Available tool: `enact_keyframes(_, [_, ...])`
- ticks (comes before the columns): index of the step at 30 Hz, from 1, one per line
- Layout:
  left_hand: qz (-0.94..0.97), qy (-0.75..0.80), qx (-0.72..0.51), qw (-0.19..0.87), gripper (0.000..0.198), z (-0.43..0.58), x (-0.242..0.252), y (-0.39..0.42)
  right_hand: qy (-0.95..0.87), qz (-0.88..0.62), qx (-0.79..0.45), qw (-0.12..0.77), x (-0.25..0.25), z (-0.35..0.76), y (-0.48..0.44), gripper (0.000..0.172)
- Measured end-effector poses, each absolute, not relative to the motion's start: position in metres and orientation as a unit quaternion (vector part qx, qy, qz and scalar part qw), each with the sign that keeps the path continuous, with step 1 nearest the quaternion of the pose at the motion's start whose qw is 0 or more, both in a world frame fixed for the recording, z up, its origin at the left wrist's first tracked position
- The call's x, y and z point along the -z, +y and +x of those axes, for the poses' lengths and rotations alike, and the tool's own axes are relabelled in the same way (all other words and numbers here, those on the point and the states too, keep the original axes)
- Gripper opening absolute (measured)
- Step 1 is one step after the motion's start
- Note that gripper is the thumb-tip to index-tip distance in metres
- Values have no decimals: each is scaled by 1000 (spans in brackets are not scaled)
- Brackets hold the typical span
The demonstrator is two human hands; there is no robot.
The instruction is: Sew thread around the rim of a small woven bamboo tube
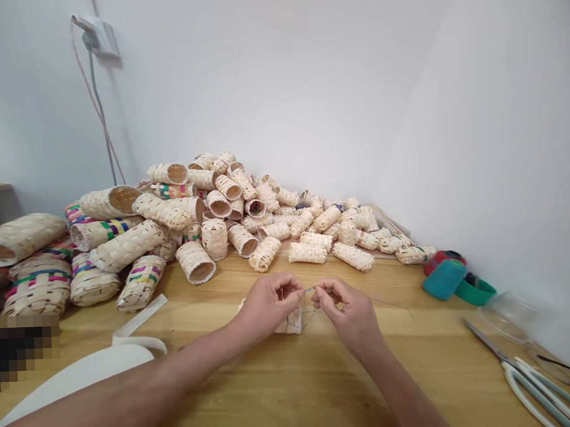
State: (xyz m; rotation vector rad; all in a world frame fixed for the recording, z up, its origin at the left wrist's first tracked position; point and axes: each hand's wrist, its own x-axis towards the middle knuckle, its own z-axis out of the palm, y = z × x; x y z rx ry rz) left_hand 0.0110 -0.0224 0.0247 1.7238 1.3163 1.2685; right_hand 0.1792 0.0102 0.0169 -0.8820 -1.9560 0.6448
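Note:
Just above the table, my left hand pinches a thin blue thread between thumb and forefinger. Close by on the right, my right hand is closed in a pinch on the same thread, a short stretch of which shows between the fingertips. A small woven wood-strip piece lies under and beside my left hand, mostly covered by it. Whether a needle is on the thread is too small to make out.
Woven cylindrical baskets are heaped along the wall. To the right are a blue thread spool, a green tape roll, a clear container and scissors. A white strip roll lies left.

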Motion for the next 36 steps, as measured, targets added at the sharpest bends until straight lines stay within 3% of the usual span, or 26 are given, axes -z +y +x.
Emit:
enact_keyframes(10, [651, 485, -490, 319, 16, 12, -24, -22, -781, -332, -317, 423, -14, 179, 12, 28])
enact_keyframes(23, [646, 511, -498, 273, 17, 11, -29, -26, -812, -332, -230, 421, -19, 179, 9, 17])
enact_keyframes(36, [725, 500, -451, 140, 10, 10, -24, -24, -852, -288, -138, 415, -16, 178, 8, 15])
